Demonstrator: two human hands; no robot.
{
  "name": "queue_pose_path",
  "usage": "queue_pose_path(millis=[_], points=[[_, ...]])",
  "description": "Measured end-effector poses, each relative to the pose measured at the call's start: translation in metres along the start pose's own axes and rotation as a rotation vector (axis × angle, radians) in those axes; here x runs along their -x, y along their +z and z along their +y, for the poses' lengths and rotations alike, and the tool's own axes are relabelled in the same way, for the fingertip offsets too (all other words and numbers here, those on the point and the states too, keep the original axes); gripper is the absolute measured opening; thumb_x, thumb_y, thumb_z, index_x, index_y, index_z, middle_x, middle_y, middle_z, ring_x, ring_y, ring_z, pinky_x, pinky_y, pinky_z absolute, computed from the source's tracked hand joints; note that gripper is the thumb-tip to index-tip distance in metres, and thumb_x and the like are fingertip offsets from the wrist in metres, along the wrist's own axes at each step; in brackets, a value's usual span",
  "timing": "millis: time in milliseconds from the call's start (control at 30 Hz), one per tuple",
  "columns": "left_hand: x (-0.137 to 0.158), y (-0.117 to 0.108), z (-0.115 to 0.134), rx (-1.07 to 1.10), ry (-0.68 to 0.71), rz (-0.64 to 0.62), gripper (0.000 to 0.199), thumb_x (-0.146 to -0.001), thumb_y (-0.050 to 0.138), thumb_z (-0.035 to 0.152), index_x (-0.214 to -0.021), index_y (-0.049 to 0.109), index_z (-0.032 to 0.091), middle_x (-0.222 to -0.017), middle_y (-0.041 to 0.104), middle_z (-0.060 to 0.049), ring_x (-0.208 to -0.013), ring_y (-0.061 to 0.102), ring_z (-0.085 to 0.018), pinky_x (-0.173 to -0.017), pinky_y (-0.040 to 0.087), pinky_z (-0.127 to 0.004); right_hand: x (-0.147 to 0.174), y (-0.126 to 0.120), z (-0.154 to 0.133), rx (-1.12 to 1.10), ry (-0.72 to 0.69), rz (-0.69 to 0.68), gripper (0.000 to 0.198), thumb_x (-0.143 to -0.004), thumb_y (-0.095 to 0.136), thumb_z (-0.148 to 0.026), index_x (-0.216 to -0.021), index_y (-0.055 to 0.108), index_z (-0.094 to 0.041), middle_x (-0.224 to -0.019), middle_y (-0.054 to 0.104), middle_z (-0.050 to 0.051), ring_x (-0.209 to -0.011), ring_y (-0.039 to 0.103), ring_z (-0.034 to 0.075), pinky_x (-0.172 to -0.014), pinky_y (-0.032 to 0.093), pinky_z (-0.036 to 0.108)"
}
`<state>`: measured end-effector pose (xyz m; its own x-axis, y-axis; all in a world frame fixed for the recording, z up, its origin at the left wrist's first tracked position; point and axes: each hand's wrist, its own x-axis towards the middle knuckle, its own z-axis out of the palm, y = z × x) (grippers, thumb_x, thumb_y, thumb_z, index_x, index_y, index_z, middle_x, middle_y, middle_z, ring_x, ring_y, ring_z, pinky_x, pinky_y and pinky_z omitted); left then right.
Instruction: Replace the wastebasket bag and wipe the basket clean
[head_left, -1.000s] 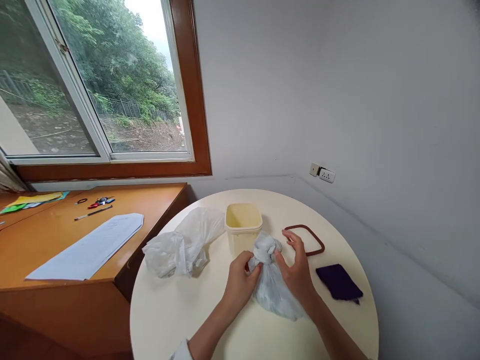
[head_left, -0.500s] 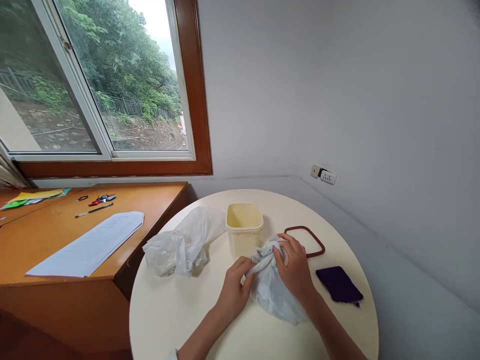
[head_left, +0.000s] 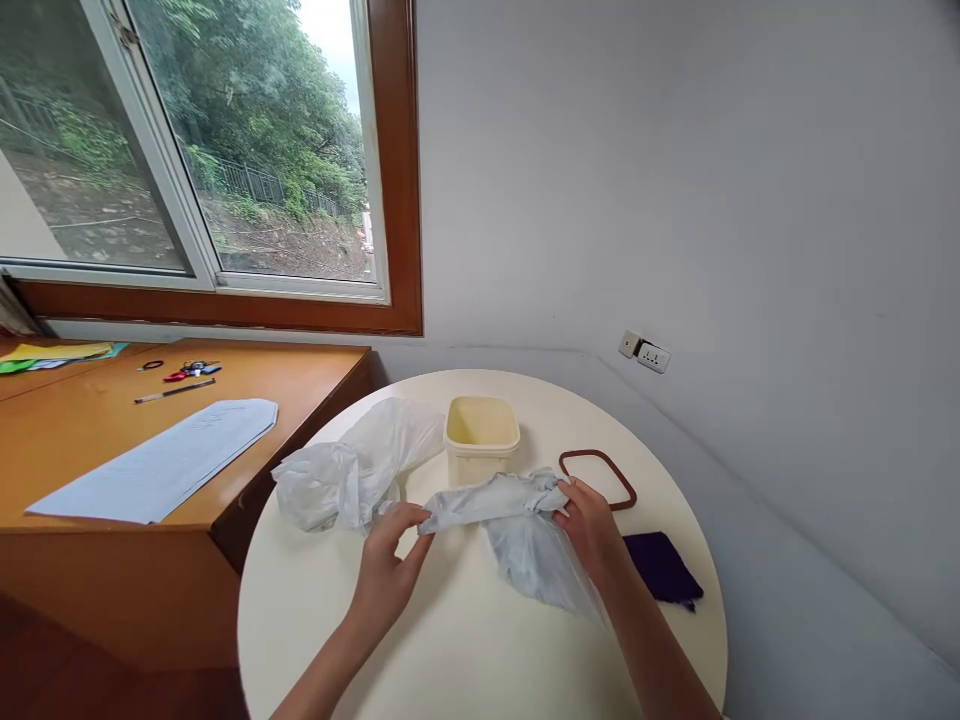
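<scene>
Inspected across round cream table (head_left: 450,650), read as a dial with twelve at far edge. At ten o'clock, noted crumpled translucent white plastic bag (head_left: 360,465), lying loose. At nine, found left hand (head_left: 388,568), thumb and forefinger pinching left tip of thin pale grey-blue plastic bag (head_left: 521,540). At twelve, recorded square cream plastic tub (head_left: 482,465), upright, open-topped, base hidden behind strip; contact not determinable. Near dial centre, located grey-blue bag between both hands: upper part drawn into long strip, axis running from nine towards two, fuller part trailing towards five. At three, found right hand (head_left: 592,530), thumb and forefinger pinching bunched right end; judged nearer to bag's bulk, decisive for handling. At two, sighted brown four-cornered rod frame (head_left: 619,473); at three, dark purple folded cloth (head_left: 664,565), partly behind right forearm.
</scene>
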<state>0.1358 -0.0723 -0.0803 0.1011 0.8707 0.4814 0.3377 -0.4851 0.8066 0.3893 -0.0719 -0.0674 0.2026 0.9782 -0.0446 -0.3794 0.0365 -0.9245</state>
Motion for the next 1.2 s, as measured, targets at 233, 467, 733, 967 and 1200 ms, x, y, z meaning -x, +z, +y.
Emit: queue_pose_path(millis=[233, 467, 733, 967, 1200], points=[[-0.016, -0.004, 0.015, 0.298, -0.273, 0.076, 0.018, -0.08, 0.054, 0.036, -0.085, 0.059, 0.018, -0.066, 0.058, 0.001, -0.065, 0.056, -0.015, -0.068, 0.048, -0.028, 0.01, 0.006, -0.018, 0.008, -0.066, -0.331, 0.006, -0.067, 0.057, -0.025, -0.071, 0.056, -0.02, -0.088, 0.06, 0.004, -0.082, 0.055, 0.019, -0.074, 0.042, 0.031], [-0.025, -0.013, 0.013, 0.342, -0.22, 0.164, 0.011, -0.077, 0.052, 0.026, -0.078, 0.058, 0.017, -0.076, 0.054, -0.001, -0.076, 0.054, -0.016, -0.075, 0.046, -0.03, 0.002, 0.005, -0.012, 0.494, -0.289, -0.053, 0.018, -0.072, 0.058, -0.03, -0.062, 0.05, -0.019, -0.068, 0.05, 0.0, -0.067, 0.047, 0.014, -0.061, 0.037, 0.025], [-0.03, 0.0, 0.047, -0.049, 0.053, 0.041, 0.014, -0.081, 0.047, 0.029, -0.083, 0.058, 0.02, -0.093, 0.055, -0.005, -0.094, 0.052, -0.02, -0.084, 0.04, -0.033, 0.006, 0.026, -0.004, 0.552, -0.331, 0.004, 0.016, -0.073, 0.056, -0.029, -0.063, 0.047, -0.019, -0.061, 0.047, -0.003, -0.062, 0.043, 0.012, -0.061, 0.036, 0.024], [-0.027, 0.042, 0.063, -0.26, -0.006, -0.327, 0.023, -0.081, 0.05, 0.033, -0.101, 0.052, 0.023, -0.081, 0.061, -0.001, -0.071, 0.055, -0.018, -0.06, 0.038, -0.026, 0.011, 0.047, 0.005, 0.31, -0.187, -0.068, 0.008, -0.071, 0.052, -0.023, -0.07, 0.045, -0.02, -0.061, 0.045, -0.006, -0.057, 0.041, 0.01, -0.053, 0.033, 0.022], [-0.03, 0.042, 0.043, -0.322, 0.03, -0.348, 0.01, -0.078, 0.041, 0.018, -0.069, 0.046, 0.02, -0.064, 0.053, 0.001, -0.06, 0.047, -0.015, -0.054, 0.03, -0.024, 0.009, 0.04, 0.004, 0.195, -0.11, -0.071, 0.012, -0.069, 0.054, -0.028, -0.068, 0.045, -0.02, -0.059, 0.047, -0.006, -0.054, 0.041, 0.01, -0.051, 0.033, 0.022]])
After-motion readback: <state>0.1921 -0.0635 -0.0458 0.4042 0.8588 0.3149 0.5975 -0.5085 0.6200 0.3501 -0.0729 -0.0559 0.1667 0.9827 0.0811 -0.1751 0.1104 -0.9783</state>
